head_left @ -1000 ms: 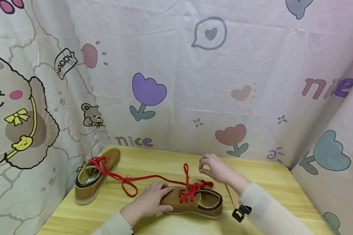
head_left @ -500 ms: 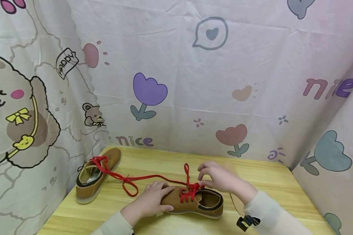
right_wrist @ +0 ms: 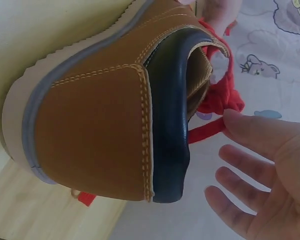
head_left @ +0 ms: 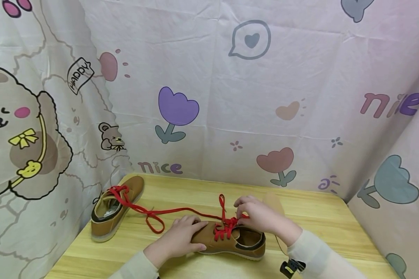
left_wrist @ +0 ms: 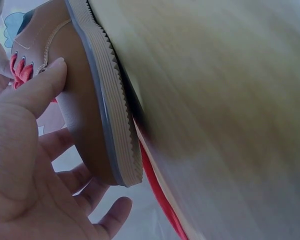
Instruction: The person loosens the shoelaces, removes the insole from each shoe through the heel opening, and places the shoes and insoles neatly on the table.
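A printed cloth hangs to the left of your hands, behind them and to the right, bearing a cartoon bear, tulips and the word "nice." Beyond and to the left of your left hand, a spare shoe sits on the desk, toe pointing away from you, a red lace across its throat. The lace trails right, curls into a loop and runs on behind your left hand; where it ends and the next begins cannot be told. Your left hand grasps the toe of the main shoe, thumb on the near side, fingers round the far side. That brown shoe rests upright between your hands, toe left, dark-lined opening right. Its red knot bunches just left of your right hand, with a narrow loop standing out beyond. Your right hand pinches red lace beside the knot, the lower fingers loosely bent and apart from the shoe. A black device sits at your right cuff.
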{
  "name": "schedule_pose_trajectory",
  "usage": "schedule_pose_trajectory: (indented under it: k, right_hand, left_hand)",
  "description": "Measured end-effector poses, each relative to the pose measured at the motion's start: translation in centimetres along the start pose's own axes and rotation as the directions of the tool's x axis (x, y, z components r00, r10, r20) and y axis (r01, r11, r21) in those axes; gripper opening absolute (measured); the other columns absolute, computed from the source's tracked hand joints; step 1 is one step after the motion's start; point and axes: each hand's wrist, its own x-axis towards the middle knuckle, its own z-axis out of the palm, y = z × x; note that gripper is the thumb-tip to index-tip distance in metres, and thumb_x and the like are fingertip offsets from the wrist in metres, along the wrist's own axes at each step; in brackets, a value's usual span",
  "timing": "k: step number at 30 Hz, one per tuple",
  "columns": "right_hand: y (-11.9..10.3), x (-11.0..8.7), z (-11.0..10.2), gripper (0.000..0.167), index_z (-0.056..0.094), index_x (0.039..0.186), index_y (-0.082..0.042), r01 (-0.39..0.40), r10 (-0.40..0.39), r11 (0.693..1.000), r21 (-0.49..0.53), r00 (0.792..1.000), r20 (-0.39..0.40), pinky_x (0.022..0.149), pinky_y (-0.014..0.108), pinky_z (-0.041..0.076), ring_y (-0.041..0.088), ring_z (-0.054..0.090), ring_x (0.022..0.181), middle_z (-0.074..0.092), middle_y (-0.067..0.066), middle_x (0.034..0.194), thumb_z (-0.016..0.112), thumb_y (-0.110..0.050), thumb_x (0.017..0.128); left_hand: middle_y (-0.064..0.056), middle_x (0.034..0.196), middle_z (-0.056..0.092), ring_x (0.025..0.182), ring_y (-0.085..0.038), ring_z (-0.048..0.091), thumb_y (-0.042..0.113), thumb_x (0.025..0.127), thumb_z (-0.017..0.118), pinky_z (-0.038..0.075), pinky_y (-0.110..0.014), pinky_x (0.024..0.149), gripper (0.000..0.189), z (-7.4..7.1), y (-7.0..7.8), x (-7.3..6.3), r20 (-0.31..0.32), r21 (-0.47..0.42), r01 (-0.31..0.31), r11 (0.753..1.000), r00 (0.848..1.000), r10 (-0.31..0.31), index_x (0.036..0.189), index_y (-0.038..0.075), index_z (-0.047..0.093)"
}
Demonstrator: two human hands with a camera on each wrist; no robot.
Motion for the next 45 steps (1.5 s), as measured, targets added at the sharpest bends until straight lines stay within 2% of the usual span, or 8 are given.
schedule_pose_trajectory:
  k: [10, 14, 17, 20, 28, 35, 41, 45]
  right_hand:
    - [0.1, 0.6, -1.5, 0.015, 0.066, 0.08, -0.018, 0.024, -0.025, 0.999, -0.037, 0.999, -0.036, 0.088, 0.041, 0.053, 0.028, 0.057, 0.111, 0.063, 0.006, 0.121, 0.076, -0.012, 0.089]
    - [0.3, 1.2, -2.7, 0.012, 0.067, 0.084, -0.016, 0.013, -0.017, 1.0, -0.023, 0.989, -0.15, 0.088, 0.044, 0.053, 0.03, 0.057, 0.114, 0.064, 0.008, 0.123, 0.075, -0.01, 0.09]
    - [0.8, 1.7, -3.4, 0.014, 0.065, 0.084, -0.016, 0.031, -0.037, 0.999, -0.026, 0.964, -0.264, 0.09, 0.048, 0.051, 0.032, 0.058, 0.112, 0.066, 0.009, 0.12, 0.076, -0.008, 0.089]
    - [1.4, 2.3, -4.1, 0.016, 0.064, 0.083, -0.016, 0.036, -0.048, 0.998, -0.042, 0.941, -0.334, 0.09, 0.049, 0.05, 0.032, 0.059, 0.11, 0.066, 0.01, 0.118, 0.077, -0.008, 0.088]
    - [1.8, 3.1, -5.2, 0.009, 0.067, 0.086, -0.014, 0.0, -0.013, 0.999, -0.037, 0.933, -0.36, 0.092, 0.049, 0.05, 0.033, 0.055, 0.113, 0.065, 0.012, 0.121, 0.075, -0.01, 0.091]
    - [2.2, 3.8, -5.8, 0.009, 0.067, 0.088, -0.013, -0.065, 0.05, 0.998, -0.018, 0.892, -0.448, 0.091, 0.049, 0.048, 0.033, 0.056, 0.112, 0.065, 0.011, 0.121, 0.075, -0.01, 0.09]
    - [2.5, 4.0, -6.0, 0.007, 0.067, 0.089, -0.013, -0.089, 0.073, 0.996, -0.016, 0.896, -0.437, 0.09, 0.049, 0.048, 0.033, 0.055, 0.114, 0.064, 0.01, 0.123, 0.073, -0.012, 0.092]
    - [2.5, 4.1, -6.2, 0.008, 0.066, 0.089, -0.012, -0.092, 0.079, 0.996, -0.006, 0.89, -0.45, 0.091, 0.05, 0.047, 0.034, 0.054, 0.115, 0.063, 0.011, 0.124, 0.073, -0.012, 0.092]
  left_hand:
    - [0.003, 0.127, 0.055, 0.117, -0.019, 0.049, 0.064, 0.087, 0.066, 0.04, -0.045, 0.092, 0.071, -0.1, 0.1, 0.0, -0.002, -0.003, 0.001, 1.0, 1.0, -0.001, 0.145, 0.025, 0.055]
    - [0.004, 0.126, 0.055, 0.116, -0.019, 0.049, 0.063, 0.087, 0.066, 0.04, -0.045, 0.091, 0.071, -0.1, 0.1, 0.1, -0.006, -0.003, -0.003, 1.0, 1.0, 0.003, 0.145, 0.025, 0.055]
    - [0.004, 0.127, 0.055, 0.116, -0.019, 0.049, 0.063, 0.087, 0.066, 0.04, -0.045, 0.091, 0.071, -0.1, 0.0, 0.1, -0.007, -0.004, -0.005, 1.0, 1.0, 0.004, 0.145, 0.025, 0.055]
    - [0.004, 0.126, 0.055, 0.116, -0.019, 0.049, 0.064, 0.086, 0.066, 0.04, -0.044, 0.09, 0.071, -0.1, 0.0, 0.1, -0.004, -0.003, -0.002, 1.0, 1.0, 0.002, 0.145, 0.025, 0.055]
    - [0.003, 0.127, 0.056, 0.117, -0.02, 0.05, 0.064, 0.086, 0.066, 0.041, -0.044, 0.09, 0.071, -0.1, 0.0, 0.0, 0.003, -0.001, 0.003, 1.0, 1.0, -0.003, 0.145, 0.026, 0.055]
    - [0.002, 0.132, 0.056, 0.121, -0.022, 0.049, 0.061, 0.085, 0.07, 0.041, -0.046, 0.091, 0.072, -0.3, 0.2, 0.0, -0.002, 0.016, -0.003, 1.0, 1.0, 0.003, 0.145, 0.025, 0.055]
    - [0.002, 0.132, 0.057, 0.12, -0.022, 0.05, 0.062, 0.084, 0.07, 0.042, -0.046, 0.091, 0.072, -0.2, 0.2, 0.0, 0.001, 0.019, 0.001, 1.0, 1.0, -0.001, 0.145, 0.026, 0.056]
    - [0.002, 0.132, 0.057, 0.121, -0.022, 0.05, 0.06, 0.083, 0.071, 0.041, -0.046, 0.091, 0.072, -0.3, 0.2, 0.1, 0.006, 0.016, 0.006, 1.0, 1.0, -0.006, 0.145, 0.026, 0.056]
